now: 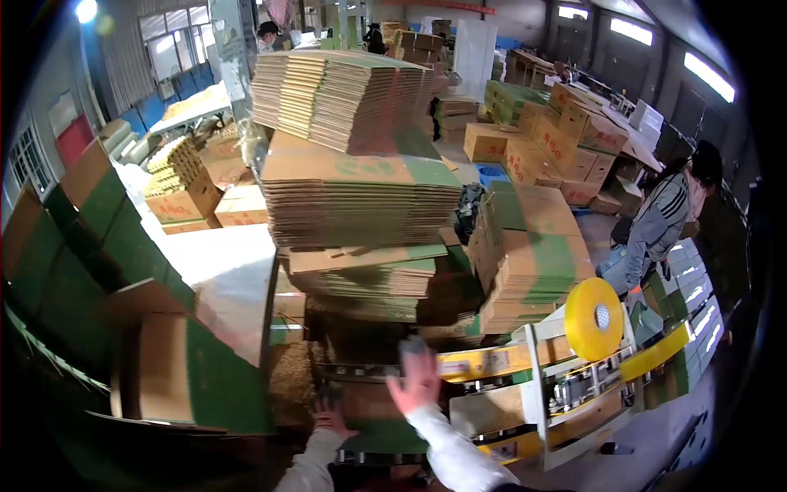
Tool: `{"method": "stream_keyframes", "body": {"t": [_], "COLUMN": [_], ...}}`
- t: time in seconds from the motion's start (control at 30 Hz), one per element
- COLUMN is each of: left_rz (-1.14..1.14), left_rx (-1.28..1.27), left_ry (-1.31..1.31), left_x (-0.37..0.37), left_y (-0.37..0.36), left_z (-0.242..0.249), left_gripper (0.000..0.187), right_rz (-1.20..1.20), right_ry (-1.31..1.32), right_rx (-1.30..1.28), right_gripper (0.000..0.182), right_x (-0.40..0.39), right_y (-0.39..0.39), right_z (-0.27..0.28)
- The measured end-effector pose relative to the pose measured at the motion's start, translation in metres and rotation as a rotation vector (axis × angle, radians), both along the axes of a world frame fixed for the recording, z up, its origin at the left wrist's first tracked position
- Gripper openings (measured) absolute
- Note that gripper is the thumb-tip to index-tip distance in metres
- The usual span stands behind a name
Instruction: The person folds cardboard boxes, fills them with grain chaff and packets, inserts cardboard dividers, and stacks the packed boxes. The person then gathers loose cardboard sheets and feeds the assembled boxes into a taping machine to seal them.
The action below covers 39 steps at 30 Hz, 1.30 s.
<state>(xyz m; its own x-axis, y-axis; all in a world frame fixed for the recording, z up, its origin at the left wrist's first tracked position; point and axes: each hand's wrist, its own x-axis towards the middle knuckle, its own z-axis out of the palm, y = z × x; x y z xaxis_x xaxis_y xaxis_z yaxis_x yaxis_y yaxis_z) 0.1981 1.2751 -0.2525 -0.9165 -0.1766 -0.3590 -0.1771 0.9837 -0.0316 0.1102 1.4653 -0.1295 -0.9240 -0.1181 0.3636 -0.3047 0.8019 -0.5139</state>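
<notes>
In the lower middle, a brown-and-green cardboard carton (373, 403) sits between my forearms on the roller conveyor of a taping machine. My left hand (331, 416) is at its near left side, fingers spread. My right hand (416, 379) is above its right side, thumb out and fingers stretched forward, slightly blurred, with nothing visible in it. Just to the right stands the taping machine (537, 385), with yellow side rails and a large yellow tape roll (593, 320) on top. Another carton (489, 410) lies on the conveyor by the machine's white frame.
Tall stacks of flattened cartons (361, 201) rise straight ahead, with another stack (533, 262) to their right. An open carton (176, 369) stands at left beside a white-topped table (234, 287). At right, a person in a striped grey sleeve (660, 217) bends over packed boxes (693, 279).
</notes>
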Motion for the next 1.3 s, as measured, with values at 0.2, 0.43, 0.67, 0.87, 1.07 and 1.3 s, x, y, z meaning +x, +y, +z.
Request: {"method": "stream_keyframes", "body": {"t": [0.2, 0.43, 0.67, 0.87, 1.07, 1.3], "left_rz": [0.497, -0.161, -0.136, -0.523, -0.498, -0.59], "left_rx": [1.17, 0.446, -0.208, -0.104, -0.162, 0.021], "left_ry": [0.308, 1.048, 1.579, 1.24, 0.409, -0.265], "left_x": [0.02, 0.022, 0.059, 0.071, 0.044, 0.003], "left_y": [0.045, 0.033, -0.148, -0.007, -0.034, -0.021], "left_z": [-0.093, 0.164, 0.337, 0.344, 0.285, 0.056], "left_gripper": [0.106, 0.047, 0.017, 0.008, 0.041, 0.059], "right_rz": [0.322, 0.208, 0.808, 0.693, 0.266, -0.179], "right_ry": [-0.355, -0.231, -1.002, -0.748, -0.878, -0.763], "right_rx": [0.273, -0.715, -1.405, -1.366, -1.548, -1.017], "right_gripper": [0.041, 0.035, 0.056, 0.053, 0.051, 0.043], "right_x": [0.066, 0.032, -0.008, 0.004, -0.015, 0.034], "right_y": [0.039, -0.029, -0.298, -0.128, 0.036, 0.062], "right_z": [-0.142, -0.004, -0.001, 0.086, -0.015, -0.181]}}
